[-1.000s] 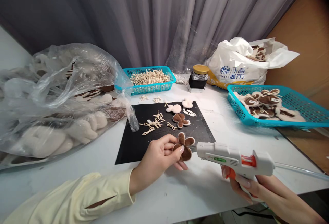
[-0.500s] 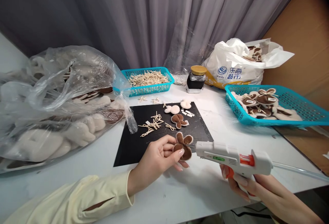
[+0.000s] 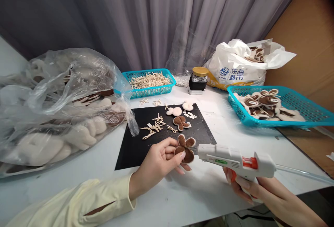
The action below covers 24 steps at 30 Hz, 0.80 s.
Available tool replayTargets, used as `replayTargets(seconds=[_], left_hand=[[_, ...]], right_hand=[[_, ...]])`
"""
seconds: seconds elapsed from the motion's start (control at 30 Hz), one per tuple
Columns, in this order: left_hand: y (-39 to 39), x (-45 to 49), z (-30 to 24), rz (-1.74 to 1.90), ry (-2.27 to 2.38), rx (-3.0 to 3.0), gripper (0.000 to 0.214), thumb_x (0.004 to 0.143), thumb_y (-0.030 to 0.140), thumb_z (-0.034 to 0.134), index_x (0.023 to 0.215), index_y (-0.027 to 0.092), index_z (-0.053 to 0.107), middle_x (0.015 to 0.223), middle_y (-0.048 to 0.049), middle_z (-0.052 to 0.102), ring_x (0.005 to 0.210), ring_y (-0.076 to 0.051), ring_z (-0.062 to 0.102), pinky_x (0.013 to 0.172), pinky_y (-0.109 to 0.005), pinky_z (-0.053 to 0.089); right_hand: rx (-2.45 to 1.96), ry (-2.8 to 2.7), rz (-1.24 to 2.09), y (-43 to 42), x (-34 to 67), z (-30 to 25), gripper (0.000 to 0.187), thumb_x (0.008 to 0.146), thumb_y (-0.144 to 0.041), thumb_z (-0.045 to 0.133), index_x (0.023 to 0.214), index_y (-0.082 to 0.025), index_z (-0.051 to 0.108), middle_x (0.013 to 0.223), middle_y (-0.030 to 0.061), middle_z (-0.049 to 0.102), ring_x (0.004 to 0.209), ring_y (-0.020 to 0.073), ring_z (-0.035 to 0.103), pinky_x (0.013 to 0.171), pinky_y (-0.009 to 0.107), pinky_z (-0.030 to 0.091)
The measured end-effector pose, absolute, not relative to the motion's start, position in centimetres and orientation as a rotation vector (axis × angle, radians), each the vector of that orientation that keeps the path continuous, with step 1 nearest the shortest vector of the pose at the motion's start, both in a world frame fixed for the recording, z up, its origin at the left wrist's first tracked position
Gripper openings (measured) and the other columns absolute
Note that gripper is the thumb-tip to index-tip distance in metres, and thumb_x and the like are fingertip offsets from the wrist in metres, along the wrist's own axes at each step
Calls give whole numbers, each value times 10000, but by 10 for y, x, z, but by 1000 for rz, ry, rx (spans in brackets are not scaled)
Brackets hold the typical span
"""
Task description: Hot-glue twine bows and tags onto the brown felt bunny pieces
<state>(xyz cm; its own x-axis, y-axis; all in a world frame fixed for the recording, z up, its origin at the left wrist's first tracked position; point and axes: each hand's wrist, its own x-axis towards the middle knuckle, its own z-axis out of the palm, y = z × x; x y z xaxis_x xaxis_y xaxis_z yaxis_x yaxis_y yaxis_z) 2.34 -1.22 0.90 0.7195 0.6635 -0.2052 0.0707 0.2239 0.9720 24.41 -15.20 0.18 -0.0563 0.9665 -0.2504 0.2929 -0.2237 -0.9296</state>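
Between the thumb and fingers of my left hand [image 3: 163, 157] is a brown felt bunny-head piece [image 3: 184, 148] with a pale fuzzy edge, its two ears pointing up. My right hand [image 3: 261, 188] grips a white glue gun [image 3: 232, 157] by its handle, fingers around the orange trigger. The gun's nozzle points left at the piece, close to the spot where the ears meet the head. Beyond my left hand, a black mat [image 3: 130, 150] bears another brown bunny piece [image 3: 180, 123], cream cord bows [image 3: 155, 127], pale fuzzy pieces [image 3: 174, 111] and small white labels [image 3: 190, 115].
A blue basket of cord bows [image 3: 150, 89] stands at the back, beside a yellow-lidded jar [image 3: 198, 81]. On the right are a blue basket of bunny pieces [image 3: 310, 115] and a white plastic bag [image 3: 235, 65]. A big clear bag [image 3: 62, 108] fills the left side.
The view has shifted very slightly. The glue gun and the bunny piece stay nearly where they were, with a little more of the join between the ears showing.
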Motion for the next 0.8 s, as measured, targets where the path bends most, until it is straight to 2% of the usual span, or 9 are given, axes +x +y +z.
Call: replayTargets(seconds=[0.33,0.8], left_hand=[[-11,22,9,446,677,1308,177,817,260,602,916,126,542,818,-64,683,696,-177,692,570,-218,548],[-10,23,7,447,667,1291,176,820,251,601,939,128,563,833,-64,695,701,-175,694,568,-214,551]], right_hand=[[-1573,-1363,1346,-154,245,-1,380,910,-518,312,757,-213,479,644,-17,401,596,144,367,590,270,343],[-1557,-1350,1318,-153,246,-4,405,902,-541,324,815,-201,527,648,-11,422,599,143,387,582,275,356]])
